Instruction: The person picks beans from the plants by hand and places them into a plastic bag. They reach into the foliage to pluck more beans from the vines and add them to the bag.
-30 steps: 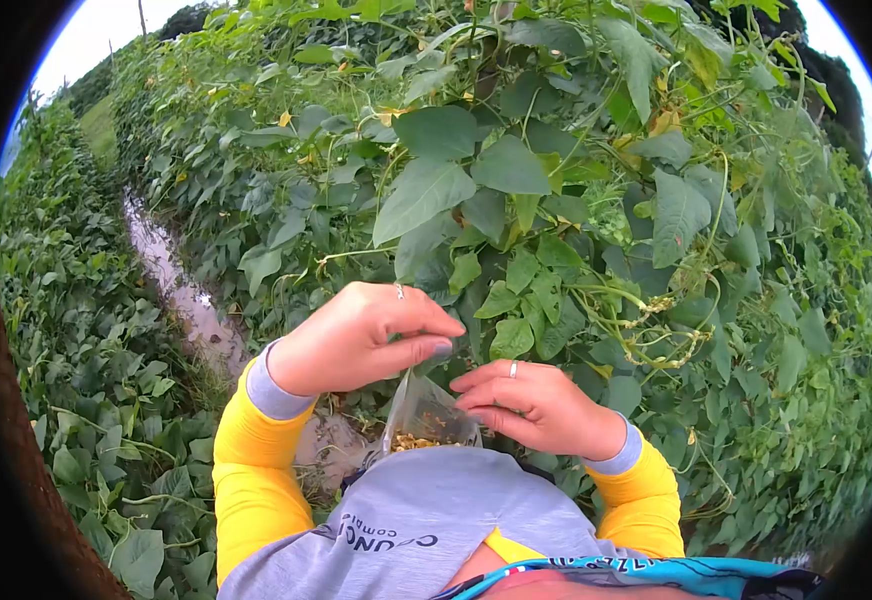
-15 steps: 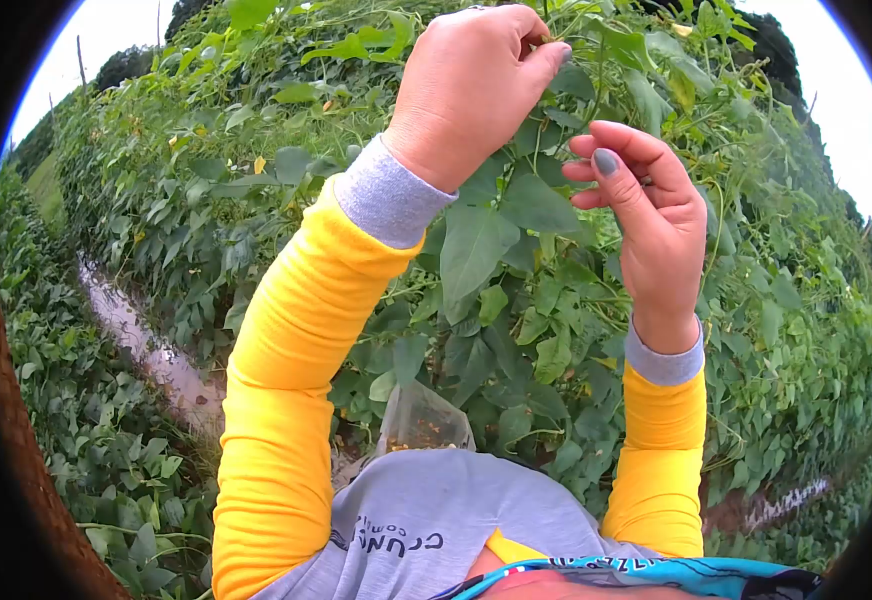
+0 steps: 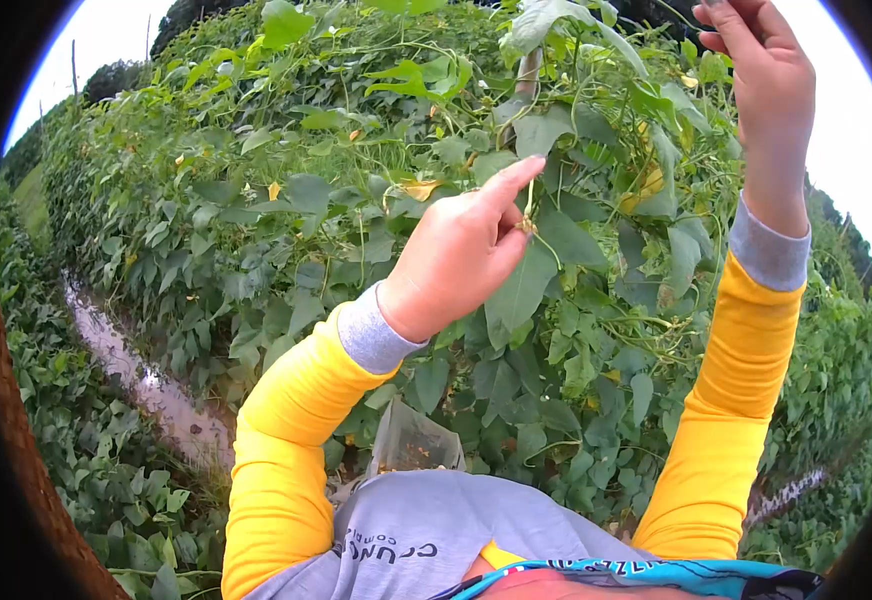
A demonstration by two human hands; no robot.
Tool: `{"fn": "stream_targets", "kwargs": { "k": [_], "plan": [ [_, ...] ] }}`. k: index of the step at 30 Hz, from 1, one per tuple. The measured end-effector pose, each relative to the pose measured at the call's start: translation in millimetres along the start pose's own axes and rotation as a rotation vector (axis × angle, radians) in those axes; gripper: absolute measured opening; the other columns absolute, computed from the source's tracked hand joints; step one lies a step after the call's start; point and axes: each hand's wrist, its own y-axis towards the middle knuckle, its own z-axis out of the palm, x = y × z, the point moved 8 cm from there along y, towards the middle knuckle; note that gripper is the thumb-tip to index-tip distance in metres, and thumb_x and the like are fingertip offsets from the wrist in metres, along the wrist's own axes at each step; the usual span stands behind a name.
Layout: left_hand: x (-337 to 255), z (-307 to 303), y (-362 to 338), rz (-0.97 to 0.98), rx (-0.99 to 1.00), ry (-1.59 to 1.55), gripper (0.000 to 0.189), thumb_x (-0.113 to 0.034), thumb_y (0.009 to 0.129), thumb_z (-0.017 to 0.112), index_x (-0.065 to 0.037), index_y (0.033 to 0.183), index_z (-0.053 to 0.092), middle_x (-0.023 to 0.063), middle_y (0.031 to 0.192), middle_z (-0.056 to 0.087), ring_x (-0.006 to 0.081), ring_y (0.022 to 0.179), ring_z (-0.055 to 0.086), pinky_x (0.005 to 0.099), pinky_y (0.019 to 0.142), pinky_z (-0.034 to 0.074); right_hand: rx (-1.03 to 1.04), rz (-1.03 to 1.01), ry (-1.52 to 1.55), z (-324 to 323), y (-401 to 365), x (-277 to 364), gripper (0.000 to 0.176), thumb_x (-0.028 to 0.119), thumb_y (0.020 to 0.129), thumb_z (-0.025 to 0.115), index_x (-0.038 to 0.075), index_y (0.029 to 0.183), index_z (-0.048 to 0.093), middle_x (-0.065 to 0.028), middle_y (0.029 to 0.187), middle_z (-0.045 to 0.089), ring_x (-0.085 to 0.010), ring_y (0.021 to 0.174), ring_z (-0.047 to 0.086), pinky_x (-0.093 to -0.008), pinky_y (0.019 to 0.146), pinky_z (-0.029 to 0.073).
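My left hand (image 3: 461,250) is in front of the climbing bean-like vines, its index finger stretched out and the thumb and other fingers curled in. A small pale stalk with withered yellowish buds (image 3: 528,222) is at its fingertips, apparently pinched there. Behind it hang broad green leaves (image 3: 521,290). My right hand (image 3: 768,70) is raised to the upper right, partly cut off by the top edge. Its fingers are pinched together where a thin green vine stem (image 3: 678,15) runs to them.
A clear plastic bag (image 3: 416,442) with small yellowish bits hangs or stands before my grey shirt. A post (image 3: 528,75) rises among the vines. Pale ground sheeting (image 3: 146,370) runs along the row at left, beside low leafy plants (image 3: 86,450).
My left hand has come down from the top of the vines to mid-height. My right hand has moved up and to the right, its fingers now closed together.
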Motion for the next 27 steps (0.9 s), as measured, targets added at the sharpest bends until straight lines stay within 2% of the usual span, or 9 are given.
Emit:
{"fn": "stream_targets", "kwargs": {
  "k": [1,2,4,5,7,9,11,14,27],
  "plan": [
    [0.6,1.4,-21.4,0.007,0.095,-0.027,0.06,0.0,0.088,0.069,-0.008,0.146,0.054,0.0064,0.081,0.069,0.0144,0.064,0.06,0.0284,0.066,0.052,-0.019,-0.002,-0.093,11.2,24.6,-8.4,0.015,0.007,0.097,0.067,0.001,0.11,0.073,-0.0071,0.091,0.073,-0.0119,0.082,0.069,-0.0238,0.069,0.055],
    [2.4,5.6,-45.0,-0.023,0.229,-0.081,0.058,-0.002,0.09,0.07,-0.008,0.145,0.055,0.0071,0.083,0.071,0.0167,0.066,0.063,0.0297,0.068,0.054,0.084,0.055,-0.226,16.2,63.2,-53.7,0.015,0.008,0.098,0.07,0.0,0.11,0.073,-0.0098,0.105,0.075,-0.0147,0.092,0.071,-0.0242,0.077,0.056],
    [9.1,9.7,-96.5,-0.191,0.405,-0.15,0.061,-0.002,0.09,0.071,-0.009,0.147,0.053,0.0079,0.088,0.074,0.0196,0.073,0.07,0.0314,0.073,0.057,0.171,0.027,-0.248,75.1,84.1,-33.6,0.017,0.008,0.09,0.07,0.001,0.105,0.075,-0.0075,0.082,0.074,-0.012,0.079,0.07,-0.0269,0.068,0.054],
    [11.9,8.6,-120.8,-0.358,0.453,-0.235,0.059,-0.001,0.089,0.067,-0.005,0.146,0.05,0.0121,0.084,0.072,0.0316,0.072,0.07,0.0387,0.069,0.056,0.183,-0.002,-0.346,91.0,96.1,-48.5,0.018,0.009,0.086,0.072,0.001,0.102,0.076,-0.0094,0.083,0.075,-0.0147,0.078,0.07,-0.0296,0.069,0.055],
    [37.0,12.1,-175.9,-0.495,0.482,-0.308,0.054,-0.004,0.089,0.072,-0.007,0.141,0.059,0.0092,0.089,0.075,0.0207,0.075,0.071,0.0331,0.074,0.057,0.275,-0.038,-0.483,124.6,117.7,-98.0,0.02,0.011,0.08,0.075,0.002,0.097,0.078,-0.0127,0.084,0.076,-0.0188,0.076,0.071,-0.033,0.07,0.056],
    [71.5,25.5,-237.3,-0.53,0.617,-0.237,0.022,-0.011,0.09,0.072,-0.001,0.109,0.075,0.0138,0.094,0.076,0.022,0.081,0.074,0.0338,0.077,0.057,0.385,0.128,-0.507,147.5,120.3,-128.2,0.018,0.01,0.076,0.076,0.003,0.092,0.08,-0.0141,0.081,0.076,-0.0205,0.075,0.072,-0.0335,0.071,0.057],
    [107.2,34.0,-304.1,-0.76,0.745,-0.245,0.022,-0.017,0.091,0.07,-0.002,0.106,0.076,0.015,0.098,0.077,0.0268,0.087,0.075,0.0351,0.079,0.058,0.377,0.097,-0.508,163.8,123.3,-162.0,0.018,0.01,0.074,0.078,0.004,0.091,0.079,-0.0151,0.083,0.076,-0.0245,0.076,0.073,-0.0357,0.073,0.057],
    [143.2,41.7,-382.9,-0.783,0.891,0.004,0.025,-0.023,0.092,0.067,-0.005,0.107,0.076,0.0148,0.102,0.076,0.0333,0.092,0.073,0.0393,0.083,0.058,0.339,0.044,-0.623,177.1,122.0,-208.9,0.022,0.01,0.07,0.081,0.004,0.09,0.077,-0.0161,0.087,0.075,-0.0296,0.083,0.073,-0.0377,0.078,0.057],
    [158.6,28.9,-464.0,-0.917,0.887,0.03,0.028,-0.015,0.087,0.064,-0.009,0.112,0.075,0.0167,0.105,0.075,0.0373,0.099,0.07,0.046,0.087,0.056,0.222,-0.036,-0.716,190.8,104.6,-192.0,0.048,0.019,0.066,0.086,0.006,0.106,0.064,-0.0183,0.101,0.07,-0.0352,0.098,0.069,-0.0418,0.087,0.054]
  ]
}}
